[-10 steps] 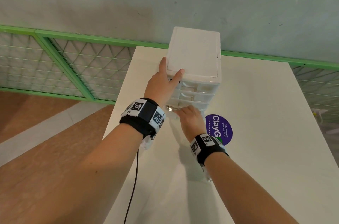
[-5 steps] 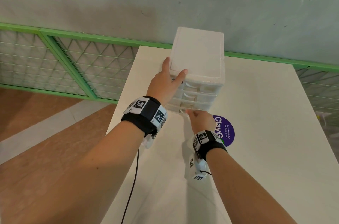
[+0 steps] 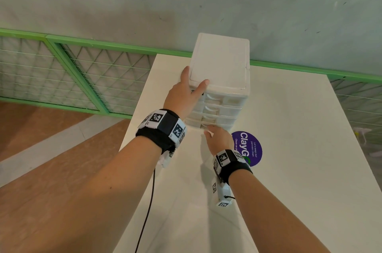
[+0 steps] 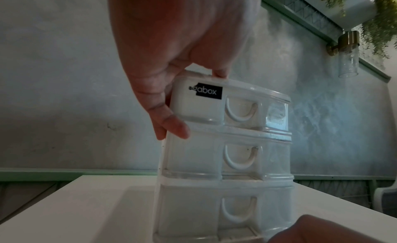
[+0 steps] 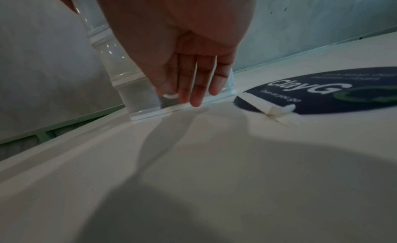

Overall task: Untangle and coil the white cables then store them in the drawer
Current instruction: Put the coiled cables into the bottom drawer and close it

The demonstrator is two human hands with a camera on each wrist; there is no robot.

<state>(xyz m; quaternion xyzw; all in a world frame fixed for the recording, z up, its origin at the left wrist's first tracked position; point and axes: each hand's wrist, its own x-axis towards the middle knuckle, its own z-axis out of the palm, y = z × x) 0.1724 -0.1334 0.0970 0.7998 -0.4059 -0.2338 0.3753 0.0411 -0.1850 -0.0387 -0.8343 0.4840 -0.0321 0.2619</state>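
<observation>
A white plastic drawer unit (image 3: 221, 62) with stacked see-through drawers stands on the white table (image 3: 289, 170). My left hand (image 3: 184, 95) grips its top left front corner, thumb on the lid and fingers down the side; the left wrist view shows the left hand (image 4: 171, 60) beside the black label. My right hand (image 3: 217, 139) is low at the front, its straight fingers (image 5: 193, 87) touching the bottom drawer (image 3: 217, 125), which sits flush with the frame. No white cable shows in any view.
A round purple sticker (image 3: 248, 147) lies on the table just right of my right wrist. The table's left edge (image 3: 132, 128) drops to a brown floor. A green mesh railing (image 3: 82, 70) and grey wall stand behind. A black wire (image 3: 148, 201) hangs from my left wrist.
A second ago the bottom drawer stood out with a cable plug showing at its front. My right hand has pushed it in, and the plug is out of sight.
</observation>
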